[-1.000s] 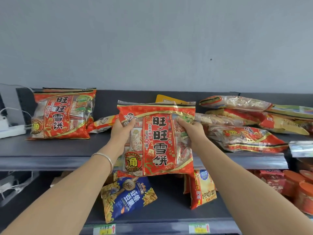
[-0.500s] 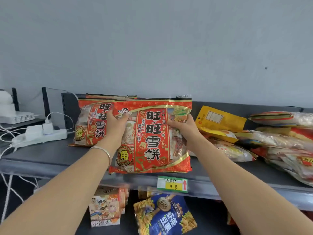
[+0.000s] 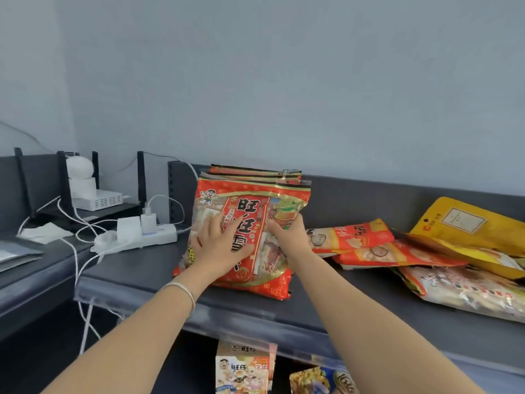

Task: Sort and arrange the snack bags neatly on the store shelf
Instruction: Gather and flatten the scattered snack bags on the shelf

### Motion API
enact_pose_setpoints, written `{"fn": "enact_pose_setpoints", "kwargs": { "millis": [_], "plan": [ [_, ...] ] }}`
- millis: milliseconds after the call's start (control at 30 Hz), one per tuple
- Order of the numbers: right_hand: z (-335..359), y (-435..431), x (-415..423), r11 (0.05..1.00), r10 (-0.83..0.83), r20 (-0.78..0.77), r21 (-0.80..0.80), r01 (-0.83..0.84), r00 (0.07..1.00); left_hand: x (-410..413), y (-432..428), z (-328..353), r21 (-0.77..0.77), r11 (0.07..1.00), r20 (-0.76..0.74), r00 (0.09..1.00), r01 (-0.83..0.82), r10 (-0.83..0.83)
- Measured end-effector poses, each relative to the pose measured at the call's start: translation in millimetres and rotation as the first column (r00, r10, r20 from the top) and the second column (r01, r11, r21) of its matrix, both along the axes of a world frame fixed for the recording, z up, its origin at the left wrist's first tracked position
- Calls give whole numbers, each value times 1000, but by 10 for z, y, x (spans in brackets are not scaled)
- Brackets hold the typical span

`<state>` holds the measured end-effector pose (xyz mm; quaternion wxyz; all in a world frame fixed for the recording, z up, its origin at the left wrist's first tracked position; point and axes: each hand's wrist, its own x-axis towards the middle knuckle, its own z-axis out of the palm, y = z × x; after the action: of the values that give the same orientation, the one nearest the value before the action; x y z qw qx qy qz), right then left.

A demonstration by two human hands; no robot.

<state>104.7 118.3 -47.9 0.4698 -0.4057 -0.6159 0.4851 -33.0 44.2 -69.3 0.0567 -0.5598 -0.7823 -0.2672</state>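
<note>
Head view: we see the red snack bag (image 3: pixel 251 206) standing upright mid-shelf (image 3: pixel 136 270), backed against a second matching bag (image 3: pixel 255 169) at its 12 o'clock. Left hand (image 3: pixel 220 245) lies flat on the front face, fingers straight and spread, pressing, not gripping. Right hand (image 3: pixel 289 237) grips the bag's right side, thumb in front and fingers curled round the edge. Loose pile of red bags (image 3: pixel 355 237) and a yellow pouch (image 3: pixel 466 223) lie at 3 o'clock, apart from the stack. Power strip (image 3: pixel 142 238) at 9 o'clock. Cartoon snack box (image 3: pixel 244 368) on the lower shelf at 6 o'clock.
</note>
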Motion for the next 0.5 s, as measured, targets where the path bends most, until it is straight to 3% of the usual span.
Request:
{"fn": "enact_pose_setpoints", "kwargs": {
  "millis": [233, 367, 500],
  "plan": [
    [-30, 38, -273, 991, -67, -11, 118, 68, 998, -216, 94, -50, 69, 998, 20, 1000, 9, -10],
    [-52, 95, -232, 985, -93, 92, 153, 78, 991, -271, 139, -75, 53, 999, -19, 1000, 0, 1],
    [-10, 108, -85, 976, -131, 190, 197, 93, 973, -62, 128, -47, 213, 977, -74, 997, -3, 19]
  ]
}}
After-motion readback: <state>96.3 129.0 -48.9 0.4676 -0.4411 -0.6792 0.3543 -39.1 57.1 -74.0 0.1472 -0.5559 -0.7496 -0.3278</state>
